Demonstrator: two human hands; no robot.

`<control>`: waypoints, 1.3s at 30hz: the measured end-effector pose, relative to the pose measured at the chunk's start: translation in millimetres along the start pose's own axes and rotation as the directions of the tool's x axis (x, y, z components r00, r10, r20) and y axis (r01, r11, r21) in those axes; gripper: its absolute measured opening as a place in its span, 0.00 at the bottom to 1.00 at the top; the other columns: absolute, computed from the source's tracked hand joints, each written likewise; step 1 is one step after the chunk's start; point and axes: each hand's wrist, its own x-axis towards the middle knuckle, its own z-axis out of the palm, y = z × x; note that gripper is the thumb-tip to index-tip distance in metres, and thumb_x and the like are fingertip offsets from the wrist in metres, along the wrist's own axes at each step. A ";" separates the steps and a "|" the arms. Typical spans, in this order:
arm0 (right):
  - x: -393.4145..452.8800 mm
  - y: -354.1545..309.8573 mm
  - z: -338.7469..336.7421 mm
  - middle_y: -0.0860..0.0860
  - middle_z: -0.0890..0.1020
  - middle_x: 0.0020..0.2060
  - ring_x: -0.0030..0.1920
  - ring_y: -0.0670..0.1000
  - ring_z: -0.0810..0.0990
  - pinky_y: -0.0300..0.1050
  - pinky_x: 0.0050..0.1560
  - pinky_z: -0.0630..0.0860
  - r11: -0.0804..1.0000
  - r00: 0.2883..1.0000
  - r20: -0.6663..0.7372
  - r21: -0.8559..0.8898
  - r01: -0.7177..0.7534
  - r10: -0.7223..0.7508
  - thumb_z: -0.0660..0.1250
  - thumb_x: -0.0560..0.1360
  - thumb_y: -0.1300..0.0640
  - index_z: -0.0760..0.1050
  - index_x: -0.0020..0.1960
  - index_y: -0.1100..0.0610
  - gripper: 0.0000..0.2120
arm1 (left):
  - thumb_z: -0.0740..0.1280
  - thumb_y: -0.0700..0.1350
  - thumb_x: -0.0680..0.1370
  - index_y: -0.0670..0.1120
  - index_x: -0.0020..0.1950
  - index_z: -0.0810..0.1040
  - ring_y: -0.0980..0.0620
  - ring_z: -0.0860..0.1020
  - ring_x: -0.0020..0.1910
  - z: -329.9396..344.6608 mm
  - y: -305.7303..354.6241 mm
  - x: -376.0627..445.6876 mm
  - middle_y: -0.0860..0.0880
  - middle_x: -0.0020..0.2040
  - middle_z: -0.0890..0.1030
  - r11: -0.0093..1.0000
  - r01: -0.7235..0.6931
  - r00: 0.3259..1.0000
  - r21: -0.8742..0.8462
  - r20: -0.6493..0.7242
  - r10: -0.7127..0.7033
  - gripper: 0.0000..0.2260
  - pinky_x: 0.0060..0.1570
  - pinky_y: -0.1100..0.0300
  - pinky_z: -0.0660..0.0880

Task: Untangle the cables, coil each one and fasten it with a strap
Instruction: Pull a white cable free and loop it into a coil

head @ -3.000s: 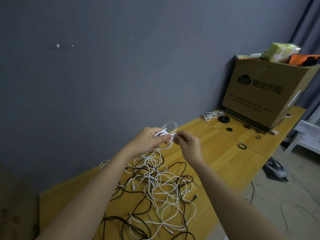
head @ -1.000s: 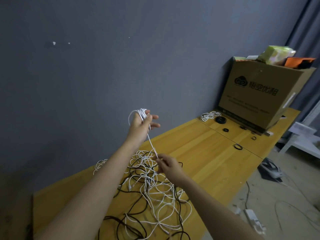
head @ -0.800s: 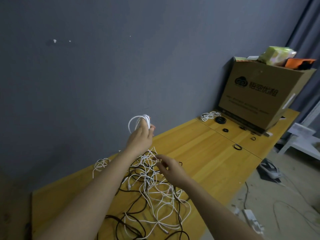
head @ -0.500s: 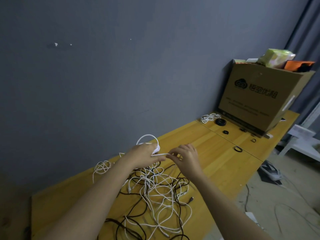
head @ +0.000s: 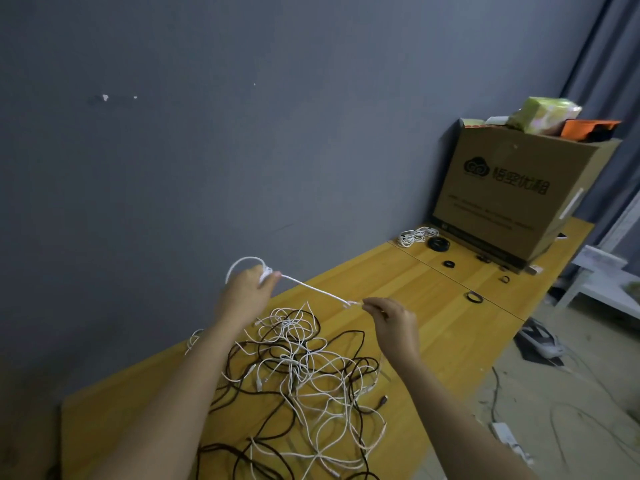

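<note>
Head view, looking down along a wooden counter set against a grey wall. The left hand is raised above the counter, fingers curled round a small coil of white cable whose loops stand up behind the knuckles. One straight run of this cable leads from the coil to the right hand, which pinches its free end between thumb and fingertips. The run is taut and clear of the heap below. Assessment: this cable is freed and nearly coiled, with only the short tail left to wind in; no strap is yet on it. Beneath both hands lies the tangle of white and black cables, spread loosely over the near counter and evidently unsorted. A further small white bundle sits by the wall behind the left forearm; whether it is fastened cannot be told. At the far end, just before the cardboard box, rest a white coiled cable and a black coil, seemingly finished items. Several small black rings, probably straps, lie near them. Judgement: the task is in an early phase, with most cables outstanding.
</note>
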 end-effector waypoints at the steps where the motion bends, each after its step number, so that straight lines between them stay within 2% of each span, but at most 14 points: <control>1: 0.8 4.4 -1.0 0.52 0.85 0.45 0.46 0.52 0.81 0.44 0.46 0.75 0.998 0.999 0.031 -0.050 -0.025 0.027 0.69 0.75 0.60 0.84 0.49 0.58 0.06 | 0.59 0.53 0.82 0.41 0.57 0.77 0.46 0.76 0.39 -2.5 -5.0 2.5 0.42 0.46 0.81 0.998 0.046 0.998 -0.031 -0.049 -0.048 0.17 0.37 0.57 0.68; 3: 0.9 8.8 -2.4 0.51 0.85 0.46 0.50 0.54 0.78 0.46 0.46 0.73 0.990 0.992 0.122 -0.139 -0.012 0.029 0.67 0.77 0.58 0.83 0.51 0.57 0.07 | 0.58 0.53 0.82 0.40 0.54 0.75 0.44 0.75 0.40 -7.8 -11.9 5.0 0.41 0.47 0.80 0.991 0.118 0.986 -0.056 -0.115 -0.124 0.17 0.38 0.56 0.67; 6: 4.4 8.4 -1.8 0.51 0.85 0.47 0.52 0.56 0.76 0.44 0.45 0.68 0.974 0.979 0.203 -0.219 0.058 -0.012 0.64 0.78 0.61 0.83 0.53 0.56 0.09 | 0.57 0.54 0.82 0.41 0.47 0.73 0.44 0.74 0.38 -8.2 -12.3 0.8 0.46 0.38 0.76 0.993 0.101 0.985 -0.069 -0.130 -0.109 0.16 0.35 0.55 0.64; 9: 9.9 -1.1 1.0 0.51 0.80 0.59 0.63 0.54 0.71 0.45 0.58 0.68 0.959 0.970 0.207 -0.276 -0.069 0.130 0.59 0.76 0.69 0.78 0.62 0.55 0.20 | 0.58 0.55 0.81 0.47 0.38 0.68 0.45 0.73 0.33 -10.5 -1.8 -2.0 0.49 0.31 0.72 0.994 -0.006 0.995 -0.112 -0.102 -0.006 0.16 0.30 0.56 0.62; 13: 7.2 -43.6 0.5 0.44 0.68 0.67 0.69 0.43 0.61 0.45 0.70 0.60 0.956 0.955 0.259 0.212 -0.201 0.143 0.61 0.75 0.66 0.68 0.70 0.48 0.25 | 0.60 0.54 0.81 0.48 0.35 0.65 0.48 0.71 0.29 -17.0 19.7 -0.7 0.49 0.29 0.71 0.986 -0.129 0.991 -0.102 -0.046 0.125 0.17 0.30 0.57 0.62; 17: 9.9 -72.5 15.4 0.42 0.65 0.70 0.70 0.43 0.62 0.44 0.70 0.61 0.925 0.913 0.409 0.340 -0.169 0.017 0.67 0.76 0.56 0.60 0.74 0.48 0.30 | 0.60 0.55 0.80 0.45 0.37 0.68 0.44 0.73 0.33 -18.6 39.1 -1.8 0.49 0.30 0.71 0.965 -0.242 0.969 -0.098 0.025 0.245 0.17 0.33 0.54 0.65; 19: 11.8 -81.0 24.0 0.41 0.69 0.66 0.67 0.41 0.66 0.41 0.68 0.63 0.932 0.898 0.440 0.329 -0.149 -0.012 0.68 0.76 0.51 0.64 0.73 0.51 0.27 | 0.60 0.55 0.80 0.43 0.39 0.70 0.44 0.72 0.33 -18.4 49.5 -3.6 0.49 0.30 0.70 0.953 -0.286 0.956 -0.101 0.043 0.291 0.18 0.34 0.53 0.66; 22: 10.9 -86.3 29.7 0.48 0.83 0.49 0.52 0.46 0.80 0.47 0.58 0.75 0.867 0.902 0.431 0.439 -0.236 0.028 0.65 0.79 0.57 0.77 0.55 0.54 0.07 | 0.61 0.55 0.80 0.41 0.41 0.72 0.43 0.73 0.33 -23.1 59.1 -5.7 0.46 0.31 0.73 0.938 -0.318 0.948 -0.140 -0.015 0.319 0.18 0.35 0.52 0.69; 25: 3.4 -75.5 25.8 0.48 0.81 0.33 0.36 0.46 0.81 0.46 0.46 0.79 0.806 0.868 0.495 0.498 -0.320 0.038 0.61 0.80 0.61 0.78 0.48 0.54 0.08 | 0.62 0.55 0.80 0.44 0.39 0.72 0.41 0.74 0.34 -38.0 52.4 2.2 0.45 0.32 0.75 0.945 -0.275 0.952 -0.178 -0.190 0.242 0.16 0.36 0.51 0.70; 28: 2.6 -62.4 12.7 0.49 0.75 0.30 0.27 0.40 0.71 0.34 0.30 0.70 0.813 0.914 0.398 0.507 -0.285 0.073 0.60 0.81 0.59 0.77 0.48 0.53 0.07 | 0.61 0.54 0.80 0.49 0.34 0.64 0.43 0.71 0.34 -50.9 33.7 11.8 0.50 0.30 0.70 0.972 -0.195 0.954 -0.135 -0.256 0.156 0.17 0.36 0.52 0.66; 30: 11.6 -60.7 2.7 0.49 0.73 0.31 0.28 0.40 0.69 0.33 0.29 0.68 0.818 0.965 0.235 0.527 -0.231 0.121 0.61 0.80 0.58 0.74 0.49 0.52 0.05 | 0.60 0.55 0.81 0.47 0.38 0.67 0.41 0.73 0.37 -50.7 19.9 14.3 0.47 0.33 0.72 0.989 -0.131 0.971 -0.076 -0.210 0.112 0.16 0.37 0.51 0.67; 35: 46.3 -68.7 -21.6 0.49 0.75 0.34 0.34 0.45 0.72 0.37 0.34 0.71 0.807 0.974 -0.032 0.566 -0.166 0.222 0.65 0.78 0.56 0.74 0.43 0.50 0.06 | 0.56 0.58 0.81 0.43 0.49 0.75 0.47 0.79 0.40 -40.1 10.7 1.5 0.47 0.43 0.80 0.993 -0.118 0.993 0.009 0.020 0.118 0.19 0.43 0.50 0.77; 37: 61.8 -72.0 -27.4 0.47 0.77 0.35 0.36 0.44 0.74 0.37 0.38 0.72 0.782 0.952 -0.091 0.596 -0.182 0.291 0.66 0.77 0.54 0.75 0.42 0.47 0.06 | 0.56 0.56 0.81 0.45 0.46 0.77 0.56 0.77 0.36 -38.9 17.5 -7.5 0.50 0.42 0.79 0.980 -0.196 0.965 -0.031 0.169 0.198 0.18 0.38 0.59 0.77; 39: 74.5 -78.1 -28.9 0.44 0.77 0.35 0.36 0.42 0.74 0.35 0.38 0.72 0.760 0.935 -0.125 0.623 -0.187 0.332 0.67 0.77 0.53 0.77 0.43 0.46 0.05 | 0.57 0.55 0.81 0.45 0.39 0.74 0.61 0.69 0.26 -38.0 27.2 -18.6 0.48 0.37 0.76 0.964 -0.197 0.910 -0.177 0.333 0.247 0.18 0.28 0.69 0.68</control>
